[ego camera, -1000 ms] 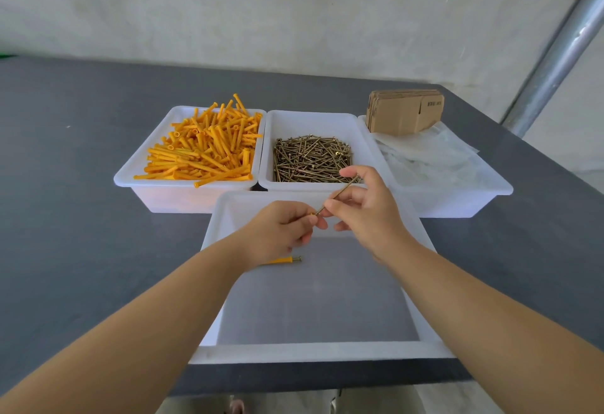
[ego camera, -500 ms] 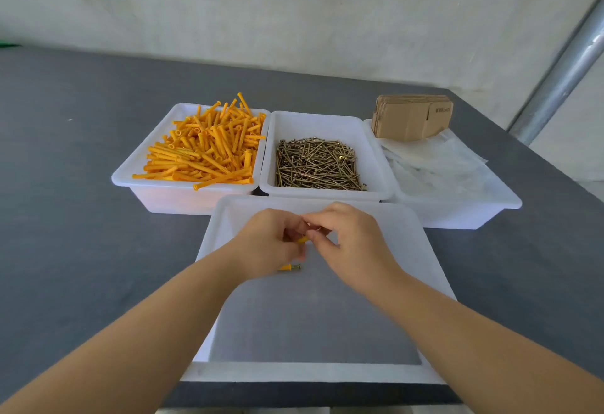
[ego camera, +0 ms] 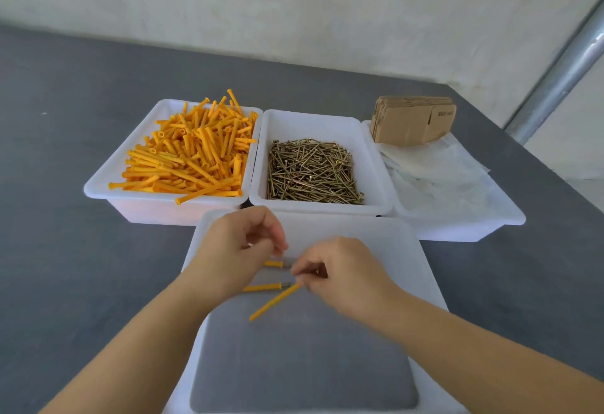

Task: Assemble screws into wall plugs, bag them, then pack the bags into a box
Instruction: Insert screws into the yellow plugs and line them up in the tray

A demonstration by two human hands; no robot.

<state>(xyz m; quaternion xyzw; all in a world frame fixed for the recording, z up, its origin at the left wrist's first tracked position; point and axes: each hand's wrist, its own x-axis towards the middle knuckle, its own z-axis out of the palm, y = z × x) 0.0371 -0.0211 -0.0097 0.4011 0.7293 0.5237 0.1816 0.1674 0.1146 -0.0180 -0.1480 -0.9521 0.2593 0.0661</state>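
I take the near white tray (ego camera: 425,269) as my landmark. Beyond its far-left corner, I see a white bin (ego camera: 108,189) heaped with orange wall plugs (ego camera: 192,152), some poking over the rim.

Over the tray's far-left part, my left hand (ego camera: 238,250) hangs knuckles up, wrist bent, fingers curled loosely with nothing I can see in them; whether the fingertips touch anything I cannot tell. Just beneath them lie two assembled plugs (ego camera: 266,286) on the tray floor, screw heads pointing right.

Near the tray's middle, my right hand (ego camera: 340,273) pinches the upper end of a third orange plug (ego camera: 274,302), which slants down-left, its lower tip close to the floor.

Beyond the tray's far edge, the screw bin (ego camera: 369,158) touches the plug bin side by side. Beyond the far-right corner sit a bin of clear bags (ego camera: 438,171) and a stack of flat cardboard boxes (ego camera: 411,122). The tray's near half is bare floor, and grey table (ego camera: 65,119) stretches wide to its left.
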